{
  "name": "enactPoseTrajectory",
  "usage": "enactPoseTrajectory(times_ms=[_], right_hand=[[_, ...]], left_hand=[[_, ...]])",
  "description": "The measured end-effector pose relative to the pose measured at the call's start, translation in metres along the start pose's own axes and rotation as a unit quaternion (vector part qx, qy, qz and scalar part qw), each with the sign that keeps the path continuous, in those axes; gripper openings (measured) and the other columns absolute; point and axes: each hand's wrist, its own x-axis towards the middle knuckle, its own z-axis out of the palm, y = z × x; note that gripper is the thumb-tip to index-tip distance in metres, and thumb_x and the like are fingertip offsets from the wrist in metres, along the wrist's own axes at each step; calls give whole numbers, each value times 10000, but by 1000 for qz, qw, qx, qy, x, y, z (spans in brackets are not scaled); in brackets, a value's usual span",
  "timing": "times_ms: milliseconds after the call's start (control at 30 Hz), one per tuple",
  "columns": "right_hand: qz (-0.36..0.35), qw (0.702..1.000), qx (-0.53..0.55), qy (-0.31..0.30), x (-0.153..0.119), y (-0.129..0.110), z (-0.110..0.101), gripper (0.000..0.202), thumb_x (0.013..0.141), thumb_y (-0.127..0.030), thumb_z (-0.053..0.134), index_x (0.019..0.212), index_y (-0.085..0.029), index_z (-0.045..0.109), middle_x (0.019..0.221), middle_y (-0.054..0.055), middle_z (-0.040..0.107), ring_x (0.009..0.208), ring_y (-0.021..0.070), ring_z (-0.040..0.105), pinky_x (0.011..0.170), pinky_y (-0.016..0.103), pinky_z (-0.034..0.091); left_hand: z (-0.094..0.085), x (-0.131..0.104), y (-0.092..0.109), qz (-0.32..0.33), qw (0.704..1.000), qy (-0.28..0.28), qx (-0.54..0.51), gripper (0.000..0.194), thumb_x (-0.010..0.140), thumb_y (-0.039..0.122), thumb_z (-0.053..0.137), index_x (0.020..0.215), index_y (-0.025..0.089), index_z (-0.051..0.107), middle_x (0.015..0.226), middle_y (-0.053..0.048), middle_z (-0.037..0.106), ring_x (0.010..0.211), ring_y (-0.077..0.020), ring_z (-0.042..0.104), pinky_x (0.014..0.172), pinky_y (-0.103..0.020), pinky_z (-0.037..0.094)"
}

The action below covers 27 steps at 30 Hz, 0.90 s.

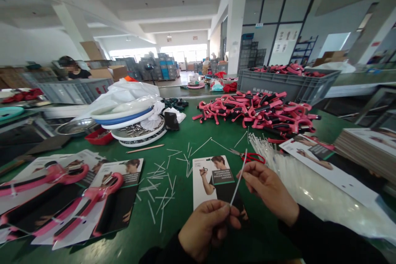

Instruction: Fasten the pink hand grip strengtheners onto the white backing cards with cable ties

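A white cable tie (239, 181) slants between my two hands. My left hand (208, 223) pinches its lower end between thumb and finger. Higher up, my right hand (268, 186) has its fingers closed on the tie's upper part. Beneath them lies a printed backing card (201, 181) on the green table, its lower edge partly covered by my left hand. Red-handled scissors (255, 157) rest just behind my right hand. To the right is a bag of cable ties (297, 189), and a pile of pink and black hand grips (256, 111) lies beyond.
Carded hand grips (102, 202) overlap at the left. Cut tie pieces (159, 189) are strewn beside a pencil (144, 148). Stacked round trays (136, 123) stand behind, near a red tray (99, 135). A grey crate (287, 86) and a card stack (361, 152) are at the right. A person (76, 70) is at the far left.
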Motion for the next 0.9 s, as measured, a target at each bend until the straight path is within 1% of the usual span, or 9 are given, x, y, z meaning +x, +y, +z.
enactPoseTrajectory(times_ms=[100, 200, 267, 433, 500, 567, 633, 733, 900], right_hand=[[-125, 978, -163, 35, 0, 2, -5, 374, 827, -295, 474, 1183, -191, 430, 891, 55, 625, 595, 125, 558, 530, 250, 461], [-244, 910, -334, 16, 1, 3, -14, 311, 819, -241, 463, 1114, -224, 558, 957, 67, 649, 814, 194, 609, 714, 328, 489], [-235, 913, -332, 36, 3, 2, -19, 294, 812, -254, 473, 1079, -219, 589, 931, 63, 662, 834, 203, 609, 729, 337, 489], [-17, 992, -115, 50, 7, 1, -27, 482, 836, -405, 450, 1245, -151, 435, 898, 83, 667, 614, 151, 581, 419, 236, 416], [-36, 984, -146, 99, 7, 1, -29, 533, 823, -440, 480, 1274, -165, 408, 974, 99, 642, 701, 170, 588, 438, 239, 420], [-141, 941, -264, 159, 5, -2, -30, 516, 804, -412, 532, 1267, -205, 438, 1096, 108, 588, 884, 213, 569, 592, 290, 472], [-241, 885, -389, 83, 1, -9, -31, 328, 814, -351, 539, 1123, -249, 578, 1159, 93, 552, 1005, 249, 520, 758, 369, 448], [-248, 841, -448, -175, -8, -21, -26, 167, 839, -255, 509, 828, -244, 675, 997, 62, 613, 908, 219, 552, 769, 365, 421], [-121, 867, -353, -331, -21, -25, -14, 196, 859, -216, 474, 838, -202, 669, 796, 30, 615, 767, 147, 555, 687, 258, 407]], left_hand=[[-3, 1, -2, -8, 999, -12, -30, 278, 704, 358, 646, 788, 94, 619, 628, -22, 612, 351, -6, 313, 322, -170, 106], [-4, 3, -2, -5, 999, -12, -31, 271, 700, 355, 651, 761, 92, 619, 592, -14, 592, 347, -6, 304, 325, -176, 98], [-5, 2, -1, 0, 1000, -5, -31, 274, 684, 355, 668, 748, 94, 616, 577, -5, 579, 348, -4, 291, 331, -178, 94], [-13, -3, 1, 20, 1000, -9, -3, 300, 681, 371, 672, 799, 103, 608, 594, 5, 582, 350, -2, 261, 354, -188, 102], [-18, -4, 1, 28, 998, -26, 54, 313, 713, 398, 630, 828, 108, 603, 591, 6, 588, 345, -10, 255, 361, -194, 121], [-23, -6, 4, 34, 987, -45, 153, 311, 755, 401, 578, 854, 107, 606, 599, 3, 599, 369, -24, 281, 385, -191, 168], [-26, -9, 10, 43, 960, -50, 274, 292, 793, 375, 529, 843, 101, 617, 594, -1, 602, 433, -47, 362, 451, -185, 256], [-26, -16, 24, 54, 907, -31, 416, 293, 833, 341, 457, 795, 106, 627, 567, 2, 587, 525, -86, 458, 574, -209, 346], [-26, -26, 41, 61, 848, -19, 527, 300, 838, 340, 431, 752, 136, 634, 543, 21, 555, 523, -102, 479, 546, -203, 354]])
